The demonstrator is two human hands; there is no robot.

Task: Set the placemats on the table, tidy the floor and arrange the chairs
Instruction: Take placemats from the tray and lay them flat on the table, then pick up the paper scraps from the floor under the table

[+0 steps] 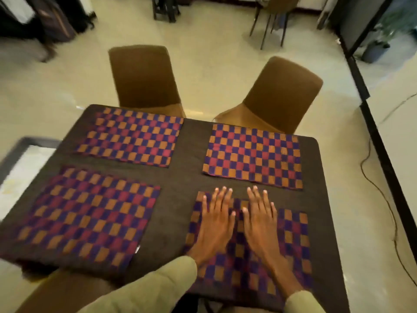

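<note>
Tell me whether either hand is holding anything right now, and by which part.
Nothing is held. The left hand and right hand lie flat, fingers straight, side by side on the middle of the near right placemat.

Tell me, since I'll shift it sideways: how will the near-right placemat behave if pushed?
The near-right placemat looks woven and thin, so probably floppy and light. On the dark tablecloth it may bunch rather than slide; both flat hands, left hand and right hand, should help.

Two bare hands, left hand (215, 224), right hand (261, 224), seemingly pale olive long sleeves (155, 288)
</note>
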